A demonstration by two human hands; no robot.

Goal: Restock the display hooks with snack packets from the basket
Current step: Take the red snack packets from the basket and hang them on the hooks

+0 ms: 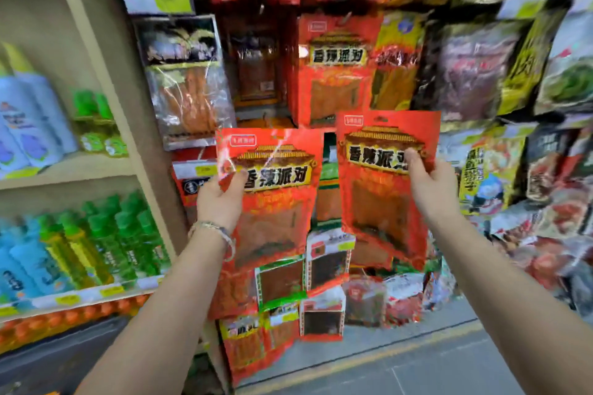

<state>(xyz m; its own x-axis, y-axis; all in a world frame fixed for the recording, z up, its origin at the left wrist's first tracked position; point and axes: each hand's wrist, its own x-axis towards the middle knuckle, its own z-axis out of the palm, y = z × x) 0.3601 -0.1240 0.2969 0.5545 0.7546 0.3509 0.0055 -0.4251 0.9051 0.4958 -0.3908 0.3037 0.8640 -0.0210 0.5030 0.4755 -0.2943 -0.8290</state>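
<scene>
- Head view is showing two hands held up in front of a wall of hanging snack packets [481,74].
- The left hand [221,199] is gripping one red packet [279,202] by its left edge, with the thumb lying on the front.
- The right hand [430,183] is gripping a second red packet [378,199] near its right edge, with the thumb on the front too.
- That is making two red packets in the hands, one in each, and both are standing upright with their tops up.
- A thin gap is showing between the two held packets, so their inner edges are not touching.
- One more red packet of the same kind [333,74] is hanging on the wall just above that gap.
- Other packets are crowding close on every side of the hanging one, and they are too blurry to count.
- A tall shelf post [128,106] is standing just left of the snack wall, near the left hand.
- Two shelves [80,167] are showing left of the post, holding blue bottles [29,125] and green bottles [128,234].
- Open grey floor [417,362] is lying below the packets, between the two arms.
- One bracelet [215,231] is sitting on the left wrist.
</scene>
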